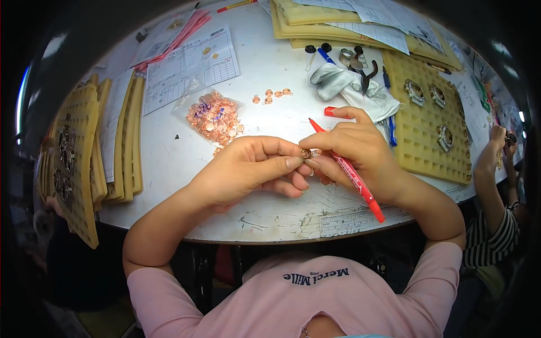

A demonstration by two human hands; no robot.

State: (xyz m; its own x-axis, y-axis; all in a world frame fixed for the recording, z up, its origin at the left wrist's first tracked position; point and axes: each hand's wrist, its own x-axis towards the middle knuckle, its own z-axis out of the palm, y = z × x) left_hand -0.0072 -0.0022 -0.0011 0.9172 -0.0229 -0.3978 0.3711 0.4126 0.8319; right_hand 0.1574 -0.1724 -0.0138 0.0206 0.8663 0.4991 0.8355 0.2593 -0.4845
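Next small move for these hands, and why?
I'd probably turn the red marker so its dark nib faces the small copper-coloured piece: the left hand pinches that piece, while the right hand holds the marker uncapped, nib pointing away from it.

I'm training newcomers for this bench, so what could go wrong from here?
Uncapped, the red marker in the right hand might leave stray ink on the white table. The small coppery piece in the left hand could slip. Loose coppery pieces near the plastic bag might get brushed away.
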